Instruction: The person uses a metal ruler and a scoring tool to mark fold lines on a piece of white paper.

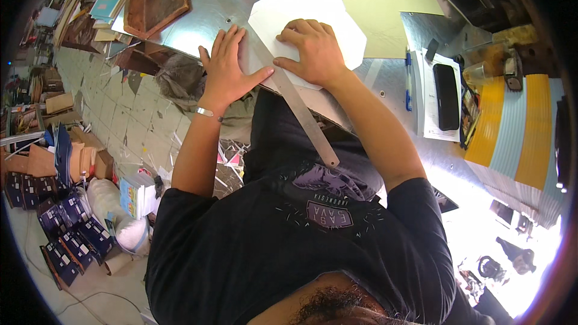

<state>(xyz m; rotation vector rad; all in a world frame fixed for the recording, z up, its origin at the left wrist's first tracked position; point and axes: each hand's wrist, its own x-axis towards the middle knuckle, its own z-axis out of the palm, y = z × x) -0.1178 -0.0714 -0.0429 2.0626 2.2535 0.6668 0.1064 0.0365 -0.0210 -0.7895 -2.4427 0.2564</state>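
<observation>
A long steel ruler (302,111) lies slantwise over the table's near edge. Its far end rests on a white sheet (313,6) with cut-off corners, and its holed near end sticks out over my lap. With fingers stretched out, my left hand (230,71) lies at the ruler's left side, its thumb reaching the ruler's edge. My right hand (316,51) presses on the white sheet to the right of the ruler, fingers bent but apart, thumb tip by the ruler's edge. Neither hand is wrapped round anything.
A wooden tool with a handle (158,3) lies at the table's far left. On the right are a blue pen (409,81), a black phone (446,96) on papers, and corrugated yellow and blue sheets (512,126). Pale yellow card (379,30) lies beyond. Paper scraps litter the floor (135,102).
</observation>
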